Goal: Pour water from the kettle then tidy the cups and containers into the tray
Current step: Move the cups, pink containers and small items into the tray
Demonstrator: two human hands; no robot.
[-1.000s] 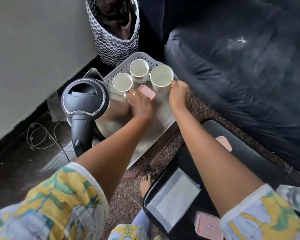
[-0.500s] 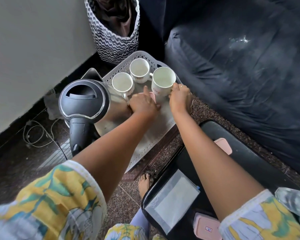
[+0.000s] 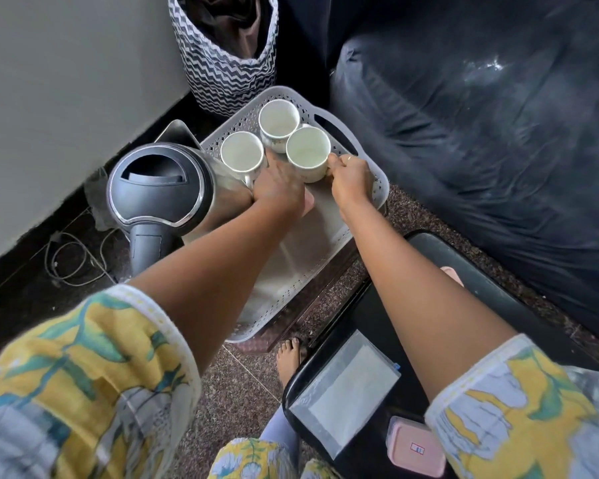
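**Cups gathered at the tray's far end**

Kettle (image 3: 159,188) stands just left of the tray (image 3: 325,233). Left hand (image 3: 279,188) lies palm-down over a pink container (image 3: 308,202); its grip cannot be told. Right hand (image 3: 351,179) pinches the handle of the nearest cup (image 3: 308,153), apparently to pack it close. Three cups sit inside the tray. Right of the tray, two pink containers wait on the black stool (image 3: 498,299).

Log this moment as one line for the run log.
right hand grips cup in tray | left hand covers pink container | kettle beside tray
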